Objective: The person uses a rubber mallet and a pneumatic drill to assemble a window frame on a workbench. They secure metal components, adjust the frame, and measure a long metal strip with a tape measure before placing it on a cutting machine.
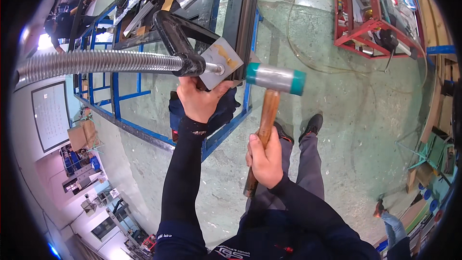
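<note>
1. Mallet (275, 78), grey middle and green faces, up beside the square plate; wooden handle (269, 113) slants down toward the person. Cannot tell if the left face touches anything.
2. Right hand (267, 159): grip clamped round the handle, thumb on top; part of the handle covered by the fingers, butt end sticks out below.
3. Square grey plate (211, 74), tilted, yellow-brown patch on it, at the end of the clamp screw (110, 61). Screw's far left end lost in the dark rim.
4. Black clamp frame (173, 33) behind the screw, partly covered by it.
5. Left hand (199, 98): under plate and clamp, thumb along the plate's lower edge. Fingers mostly hidden, so cannot tell if the grip is closed on anything.
6. Dark long bar (243, 14) runs past the plate, cut off at top.
7. Blue-framed bench (226, 133) around and below; dark bundle (228, 108) under the left hand, hard to make out.
8. Red cart (361, 36) at upper right, cluttered; small contents unclear.
9. Hose (288, 24) on floor (346, 115).
10. Another person's jeans leg (394, 221) at lower right, rest cut off.
</note>
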Demonstrator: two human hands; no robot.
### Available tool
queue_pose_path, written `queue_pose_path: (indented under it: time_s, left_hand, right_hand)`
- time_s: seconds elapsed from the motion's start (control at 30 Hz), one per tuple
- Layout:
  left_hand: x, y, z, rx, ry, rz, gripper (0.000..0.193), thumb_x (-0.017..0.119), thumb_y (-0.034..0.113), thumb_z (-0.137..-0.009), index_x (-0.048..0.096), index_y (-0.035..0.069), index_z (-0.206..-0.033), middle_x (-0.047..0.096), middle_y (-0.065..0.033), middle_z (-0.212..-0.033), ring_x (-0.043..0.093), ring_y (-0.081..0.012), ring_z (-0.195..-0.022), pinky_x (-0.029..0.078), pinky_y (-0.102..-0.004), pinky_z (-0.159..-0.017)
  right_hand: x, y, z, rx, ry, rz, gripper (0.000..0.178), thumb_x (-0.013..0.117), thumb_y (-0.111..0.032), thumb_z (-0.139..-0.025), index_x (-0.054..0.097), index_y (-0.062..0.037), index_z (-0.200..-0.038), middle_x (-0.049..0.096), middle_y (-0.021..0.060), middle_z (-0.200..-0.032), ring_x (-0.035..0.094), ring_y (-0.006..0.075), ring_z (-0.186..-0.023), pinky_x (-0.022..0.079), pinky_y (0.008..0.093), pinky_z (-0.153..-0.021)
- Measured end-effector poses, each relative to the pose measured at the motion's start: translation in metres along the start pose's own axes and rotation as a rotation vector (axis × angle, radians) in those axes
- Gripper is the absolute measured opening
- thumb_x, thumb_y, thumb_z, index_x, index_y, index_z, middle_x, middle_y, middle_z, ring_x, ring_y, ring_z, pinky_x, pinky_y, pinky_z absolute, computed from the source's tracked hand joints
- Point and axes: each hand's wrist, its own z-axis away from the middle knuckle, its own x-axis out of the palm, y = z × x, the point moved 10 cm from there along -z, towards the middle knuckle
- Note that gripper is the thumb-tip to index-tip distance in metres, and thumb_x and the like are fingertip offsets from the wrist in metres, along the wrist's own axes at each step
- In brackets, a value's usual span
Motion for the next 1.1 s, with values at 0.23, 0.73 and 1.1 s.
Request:
queue_pose_path:
  time_s: [0.23, 0.73, 1.1]
  left_hand:
    - [-0.008, -0.003, -0.003, 0.025, 0.054, -0.153, 0.080, 0.092, 0.029, -0.065, 0.040, 0.000, -0.118, 0.065, -0.0079, -0.083, 0.058, -0.0120, -0.066, 0.048, -0.0272, -0.057]
    - [-0.010, 0.006, -0.007, 0.059, 0.091, -0.188, 0.078, 0.093, 0.040, -0.062, 0.041, 0.002, -0.107, 0.069, -0.0094, -0.076, 0.070, -0.0184, -0.064, 0.053, -0.0299, -0.055]
    - [-0.056, -0.004, -0.005, -0.070, 0.070, -0.214, 0.085, 0.091, 0.027, -0.068, 0.046, 0.003, -0.136, 0.036, 0.0019, -0.054, 0.033, -0.0049, -0.051, 0.028, -0.0239, -0.045]
  right_hand:
    - [0.014, -0.007, 0.003, 0.001, 0.001, -0.072, 0.014, 0.050, -0.015, -0.101, 0.039, -0.0065, -0.102, 0.045, 0.0006, -0.071, 0.047, 0.0077, -0.049, 0.040, 0.0257, -0.045]
    - [0.023, -0.016, 0.009, -0.003, 0.017, -0.017, 0.016, 0.052, -0.013, -0.100, 0.038, -0.0060, -0.103, 0.044, 0.0013, -0.068, 0.047, 0.0091, -0.047, 0.041, 0.0268, -0.043]
    - [0.019, -0.013, 0.008, 0.033, 0.005, -0.127, 0.015, 0.050, -0.012, -0.100, 0.037, -0.0058, -0.105, 0.044, 0.0017, -0.069, 0.045, 0.0091, -0.048, 0.041, 0.0265, -0.043]
